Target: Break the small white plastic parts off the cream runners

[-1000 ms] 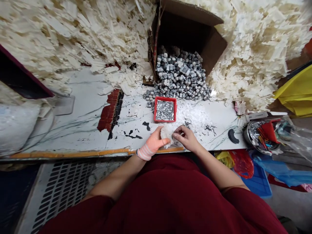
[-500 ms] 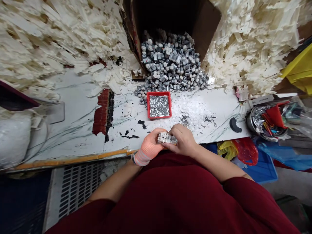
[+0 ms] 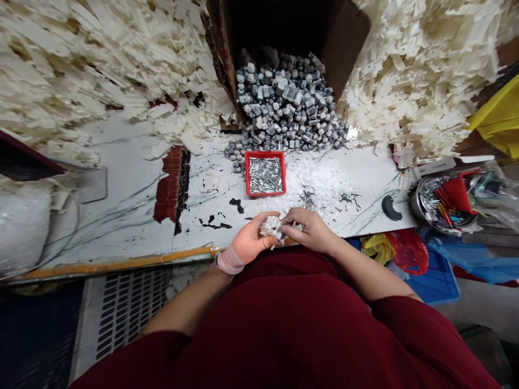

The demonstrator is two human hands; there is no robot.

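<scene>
My left hand (image 3: 245,246), in an orange glove with pale stripes at the cuff, is closed around a small white plastic assembly (image 3: 271,227) of several parts, with a greyish bit at its lower right. My bare right hand (image 3: 308,229) pinches at the right end of this assembly, thumb and forefinger together. Whether a smaller piece sits between those fingertips is too small to tell. Just beyond my hands stands a red tray (image 3: 247,189) of short metal pins (image 3: 265,175). To its right lie many small white plastic pieces (image 3: 320,181).
A cardboard box (image 3: 346,46) lies open behind, spilling small grey motors (image 3: 284,108). Heaps of cream plastic parts (image 3: 52,70) rise on both sides. At right are a metal bowl (image 3: 417,208), a black curved piece (image 3: 390,208) and a blue crate (image 3: 440,281) below the wooden table edge (image 3: 133,263).
The white assembly has been turned and tilted in my left hand. My right hand has shifted slightly right, and its fingers now cover less of the assembly.
</scene>
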